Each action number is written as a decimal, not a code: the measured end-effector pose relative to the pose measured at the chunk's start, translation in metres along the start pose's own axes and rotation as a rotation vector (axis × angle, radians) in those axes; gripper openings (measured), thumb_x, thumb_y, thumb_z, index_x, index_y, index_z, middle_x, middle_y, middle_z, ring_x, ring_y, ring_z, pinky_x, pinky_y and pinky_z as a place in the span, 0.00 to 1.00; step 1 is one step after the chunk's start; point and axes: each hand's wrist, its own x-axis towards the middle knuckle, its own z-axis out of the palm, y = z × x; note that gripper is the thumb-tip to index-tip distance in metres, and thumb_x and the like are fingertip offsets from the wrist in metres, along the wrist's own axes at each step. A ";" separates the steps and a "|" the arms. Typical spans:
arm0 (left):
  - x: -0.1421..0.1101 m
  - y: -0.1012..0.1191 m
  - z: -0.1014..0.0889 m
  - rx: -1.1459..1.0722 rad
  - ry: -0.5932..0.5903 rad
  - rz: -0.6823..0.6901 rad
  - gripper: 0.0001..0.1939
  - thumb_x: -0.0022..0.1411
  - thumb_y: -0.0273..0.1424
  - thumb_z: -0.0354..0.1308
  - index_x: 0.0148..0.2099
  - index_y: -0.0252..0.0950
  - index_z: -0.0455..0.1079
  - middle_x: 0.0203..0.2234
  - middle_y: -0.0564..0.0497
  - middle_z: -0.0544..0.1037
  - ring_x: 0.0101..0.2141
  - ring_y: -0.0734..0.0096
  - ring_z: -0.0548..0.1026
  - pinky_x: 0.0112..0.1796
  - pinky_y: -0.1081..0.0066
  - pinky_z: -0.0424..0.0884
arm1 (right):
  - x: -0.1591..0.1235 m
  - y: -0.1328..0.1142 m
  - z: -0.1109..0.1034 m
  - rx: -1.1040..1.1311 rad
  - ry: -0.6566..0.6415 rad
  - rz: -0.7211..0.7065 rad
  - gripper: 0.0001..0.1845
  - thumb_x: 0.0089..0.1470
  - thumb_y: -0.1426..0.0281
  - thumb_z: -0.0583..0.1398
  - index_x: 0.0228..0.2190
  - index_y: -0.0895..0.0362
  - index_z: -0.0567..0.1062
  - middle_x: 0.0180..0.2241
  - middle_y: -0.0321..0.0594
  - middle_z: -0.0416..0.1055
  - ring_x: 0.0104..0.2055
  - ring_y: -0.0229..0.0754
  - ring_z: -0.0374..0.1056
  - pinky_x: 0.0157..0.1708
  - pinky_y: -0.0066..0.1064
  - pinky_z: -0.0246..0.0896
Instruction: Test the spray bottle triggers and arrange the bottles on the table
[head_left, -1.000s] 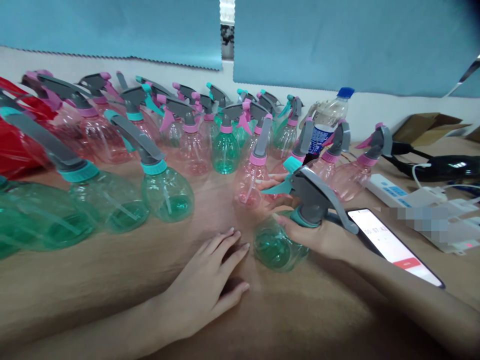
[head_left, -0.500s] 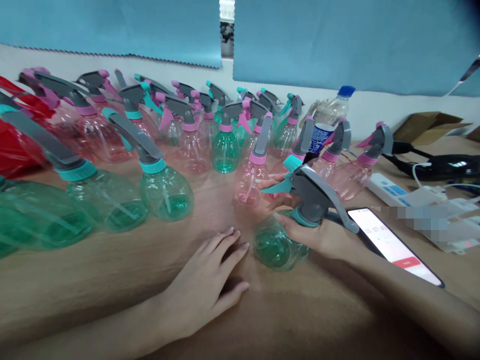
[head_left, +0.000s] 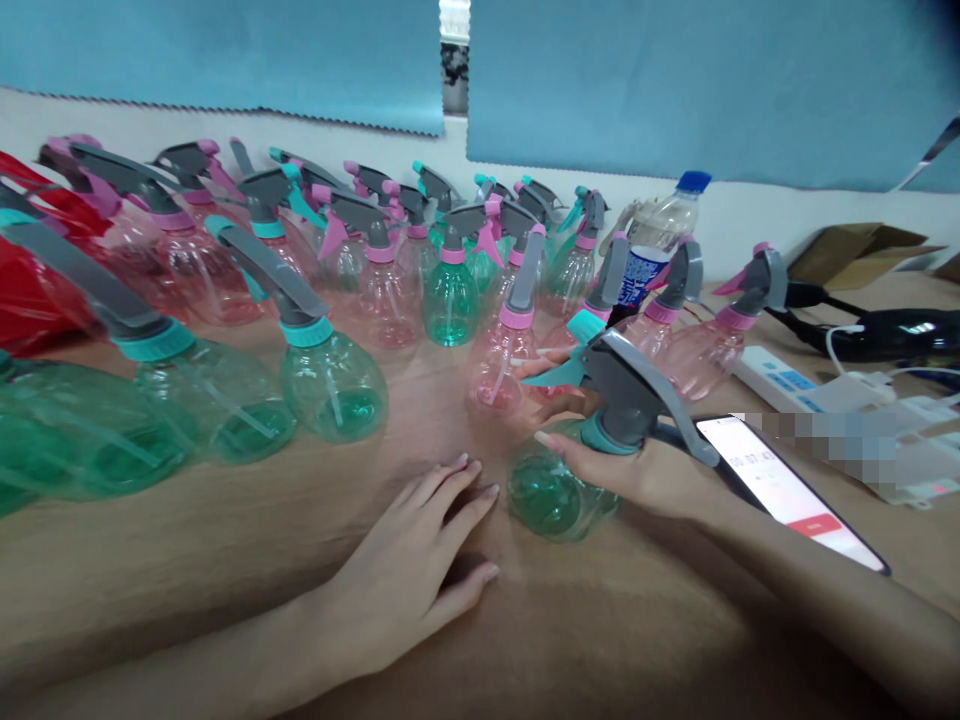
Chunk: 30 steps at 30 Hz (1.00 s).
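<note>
My right hand is wrapped around the upper part of a green spray bottle, just under its turquoise collar, thumb in front and fingers mostly hidden behind. The bottle leans a little on the table, its grey and turquoise spray head pointing left. My left hand lies palm down on the table to the left of that bottle, fingers stretched and holding nothing. Just behind my right fingers stands a pink spray bottle. To the left is another green spray bottle with a turquoise collar.
Many pink and green spray bottles crowd the back. A water bottle with a blue cap stands behind. On the right lie a phone with a lit screen, a power strip and a black object. A red bag is far left.
My right thumb has shifted slightly left and straightened across the green bottle. My left hand and the other bottles stay where they were.
</note>
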 end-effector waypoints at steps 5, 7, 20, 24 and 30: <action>0.000 0.000 0.001 0.008 0.008 0.006 0.26 0.66 0.40 0.52 0.62 0.32 0.59 0.60 0.39 0.62 0.59 0.51 0.58 0.54 0.52 0.61 | 0.000 -0.002 -0.002 0.039 0.003 -0.003 0.03 0.48 0.69 0.58 0.26 0.53 0.72 0.32 0.39 0.74 0.35 0.42 0.74 0.39 0.35 0.73; 0.000 0.000 0.001 0.012 0.009 0.008 0.26 0.67 0.40 0.51 0.62 0.32 0.59 0.60 0.39 0.62 0.59 0.51 0.58 0.54 0.51 0.62 | 0.000 -0.004 -0.003 0.036 -0.008 0.011 0.03 0.48 0.69 0.58 0.26 0.53 0.72 0.32 0.39 0.75 0.34 0.42 0.74 0.38 0.34 0.73; -0.001 -0.001 0.002 0.003 0.019 0.016 0.26 0.67 0.40 0.52 0.62 0.32 0.58 0.60 0.39 0.61 0.59 0.51 0.57 0.54 0.52 0.62 | 0.002 -0.016 -0.004 0.100 0.024 0.027 0.06 0.47 0.73 0.57 0.20 0.54 0.70 0.29 0.36 0.71 0.29 0.37 0.71 0.33 0.31 0.71; -0.001 -0.002 0.002 0.000 0.018 0.014 0.26 0.66 0.40 0.52 0.63 0.33 0.58 0.60 0.40 0.61 0.59 0.52 0.57 0.54 0.52 0.62 | 0.004 -0.019 -0.006 0.086 -0.013 0.011 0.09 0.47 0.73 0.56 0.18 0.54 0.70 0.24 0.33 0.66 0.24 0.33 0.66 0.30 0.27 0.68; 0.000 -0.002 0.004 0.001 0.027 0.017 0.26 0.66 0.40 0.52 0.62 0.33 0.58 0.60 0.40 0.61 0.59 0.52 0.58 0.54 0.51 0.61 | 0.004 -0.025 -0.008 0.018 0.031 -0.005 0.11 0.45 0.73 0.56 0.15 0.54 0.63 0.17 0.30 0.58 0.20 0.32 0.58 0.23 0.26 0.61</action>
